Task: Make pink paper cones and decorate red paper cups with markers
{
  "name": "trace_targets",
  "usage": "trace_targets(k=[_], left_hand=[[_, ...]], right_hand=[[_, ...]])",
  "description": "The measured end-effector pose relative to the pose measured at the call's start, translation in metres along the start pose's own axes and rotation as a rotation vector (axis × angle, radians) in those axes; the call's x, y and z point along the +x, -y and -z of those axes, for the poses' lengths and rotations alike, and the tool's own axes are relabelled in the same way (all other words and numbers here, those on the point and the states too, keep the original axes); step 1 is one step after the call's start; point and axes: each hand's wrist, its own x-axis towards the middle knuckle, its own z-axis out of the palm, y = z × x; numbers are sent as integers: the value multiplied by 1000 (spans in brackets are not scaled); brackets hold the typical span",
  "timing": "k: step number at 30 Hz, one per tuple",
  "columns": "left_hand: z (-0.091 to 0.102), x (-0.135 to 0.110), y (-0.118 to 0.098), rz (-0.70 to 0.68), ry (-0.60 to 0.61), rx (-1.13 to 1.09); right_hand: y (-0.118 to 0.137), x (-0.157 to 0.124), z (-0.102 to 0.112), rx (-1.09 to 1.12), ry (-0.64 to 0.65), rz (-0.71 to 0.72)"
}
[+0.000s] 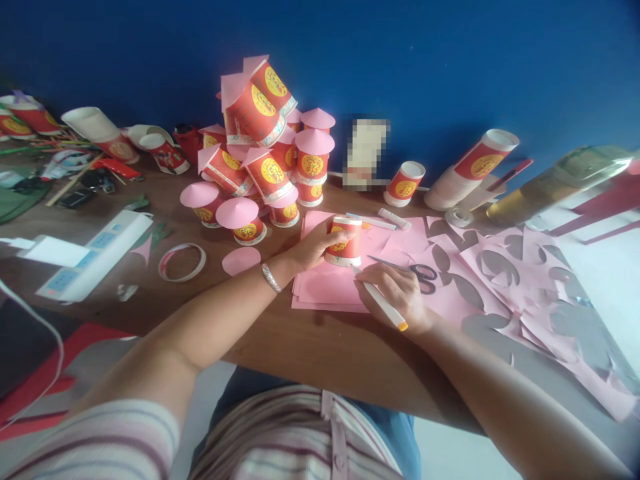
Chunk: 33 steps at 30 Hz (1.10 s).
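My left hand is wrapped around a red paper cup with a yellow emblem, pressing it onto a stack of pink paper. In my right hand is a white marker with an orange end, its tip close to the bottom edge of the cup. Whether the tip touches the paper, I cannot tell. Scissors with dark handles lie just behind my right hand. A pink paper disc rests on the wood left of the stack.
Behind my left hand stand several cups with pink cone tops, some piled high. Cut pink scraps spread to the right. A tape roll and a power strip lie left. Stacked cups and a bottle stand back right.
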Motion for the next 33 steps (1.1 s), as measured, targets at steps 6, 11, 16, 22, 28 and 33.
trace_targets(k=[6, 11, 16, 22, 28, 33], left_hand=[[-2, -1, -3, 3, 8, 24], [-3, -1, -3, 12, 8, 20], [-2, 0, -2, -7, 37, 17], [-2, -2, -3, 3, 34, 24], [-2, -1, -2, 4, 31, 17], [-2, -1, -2, 2, 30, 31]], right_hand=[[0, 1, 0, 16, 32, -3], [-1, -1, 0, 23, 45, -7], [-2, -2, 0, 19, 34, -15], [-2, -2, 0, 28, 36, -31], [-2, -2, 0, 25, 42, -23], [-3, -2, -1, 27, 57, -31]])
